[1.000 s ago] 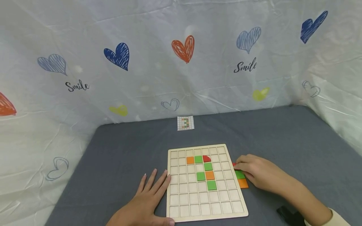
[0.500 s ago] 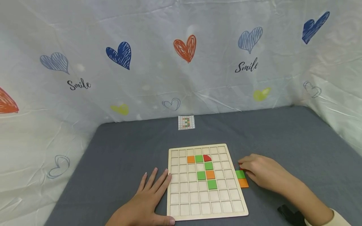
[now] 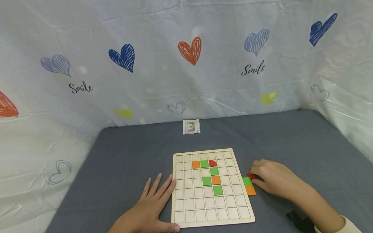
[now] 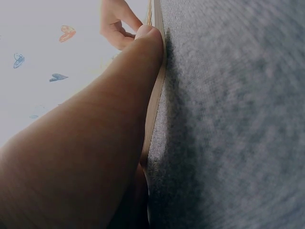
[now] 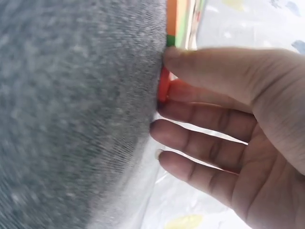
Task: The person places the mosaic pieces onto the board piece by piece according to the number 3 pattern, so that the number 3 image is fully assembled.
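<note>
My left hand [image 3: 150, 205] lies with fingers spread and straight against the left edge of a wooden grid board [image 3: 199, 204], its thumb at the near left corner. Set into the board's squares are orange and green square tiles and a red quarter-round tile [image 3: 213, 163]. Just right of the board, my right hand [image 3: 272, 178] pinches a red tile [image 3: 252, 176] between thumb and fingers; the right wrist view shows this red tile [image 5: 163, 86] low at the cloth, mostly covered by fingers. Beside it lie a green tile [image 3: 247, 182] and an orange tile [image 3: 250, 190].
A small printed card [image 3: 191, 127] with a coloured grid pattern lies at the back of the grey cloth-covered table [image 3: 140, 152]. Behind it hangs a white curtain [image 3: 151, 29] with hearts. A black object [image 3: 300, 221] sits under the right forearm.
The right hand has slid the red tile rightward, away from the board's right edge, and its grip has shifted so more red shows. The left hand keeps its place.
</note>
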The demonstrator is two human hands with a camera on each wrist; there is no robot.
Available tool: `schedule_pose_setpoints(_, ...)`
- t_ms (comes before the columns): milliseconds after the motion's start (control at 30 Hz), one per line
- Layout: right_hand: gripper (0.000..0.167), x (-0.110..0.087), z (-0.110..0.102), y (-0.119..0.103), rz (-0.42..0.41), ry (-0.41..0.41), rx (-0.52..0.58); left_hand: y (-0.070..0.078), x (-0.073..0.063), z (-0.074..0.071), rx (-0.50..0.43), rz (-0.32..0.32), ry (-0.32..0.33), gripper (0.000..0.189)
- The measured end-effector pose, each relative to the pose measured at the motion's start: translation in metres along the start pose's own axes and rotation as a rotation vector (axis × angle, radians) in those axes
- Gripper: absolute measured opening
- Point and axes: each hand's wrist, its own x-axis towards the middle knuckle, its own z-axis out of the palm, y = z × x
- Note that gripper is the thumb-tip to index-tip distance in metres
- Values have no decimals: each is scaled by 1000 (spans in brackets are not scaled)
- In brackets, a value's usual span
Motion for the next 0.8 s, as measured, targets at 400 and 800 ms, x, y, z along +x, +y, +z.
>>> schedule_pose_setpoints(400,23,2,3,-3,20,14,-25,-1,0,0,4,-7,5,116)
schedule_pose_setpoints(800,27,-1,3,-4,24,35,27,-1,1,0,3,-1,6,115)
